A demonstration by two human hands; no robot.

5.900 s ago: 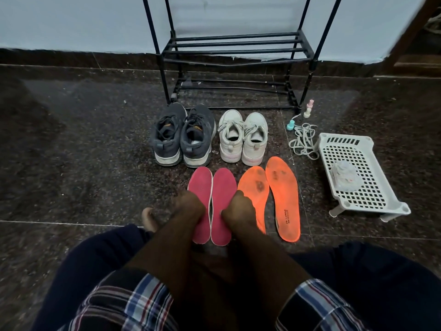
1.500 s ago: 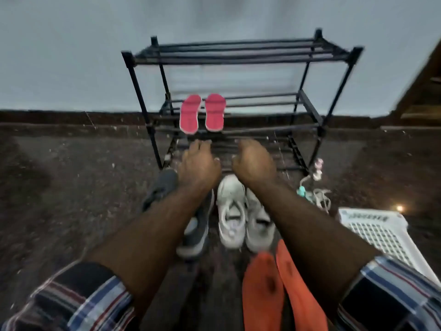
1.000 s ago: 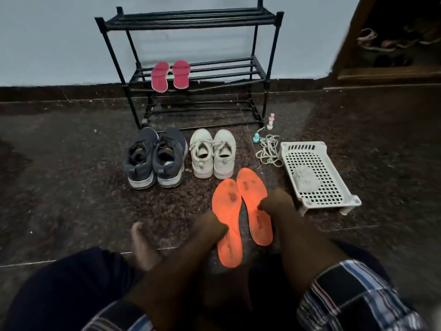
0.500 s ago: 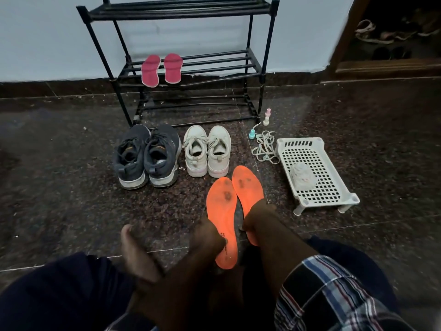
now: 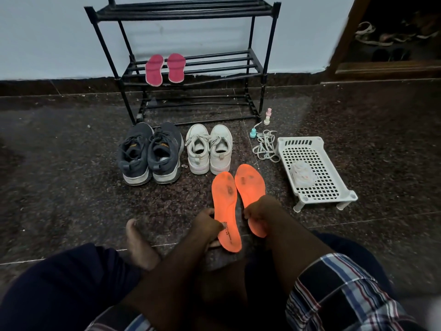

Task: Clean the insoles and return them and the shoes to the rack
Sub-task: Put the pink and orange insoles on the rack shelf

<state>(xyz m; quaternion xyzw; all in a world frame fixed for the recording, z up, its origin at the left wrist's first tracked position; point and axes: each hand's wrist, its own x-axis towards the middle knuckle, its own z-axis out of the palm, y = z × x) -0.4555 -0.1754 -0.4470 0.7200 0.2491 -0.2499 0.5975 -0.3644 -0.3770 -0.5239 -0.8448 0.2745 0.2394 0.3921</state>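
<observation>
Two orange insoles: left insole (image 5: 225, 206) is pinched by left hand (image 5: 207, 226); right insole (image 5: 250, 187) is gripped by right hand (image 5: 261, 211).

Between the hands and the rack (image 5: 255, 65) stand the grey shoes (image 5: 150, 155) and white shoes (image 5: 208, 149), side by side with only a narrow gap between the pairs. Right of them the laces (image 5: 265, 145) and basket (image 5: 315, 149) crowd the floor. Left of the grey shoes the floor (image 5: 59, 163) lies open. On the middle shelf, bars right of the pink insoles (image 5: 164, 68) are free.
</observation>
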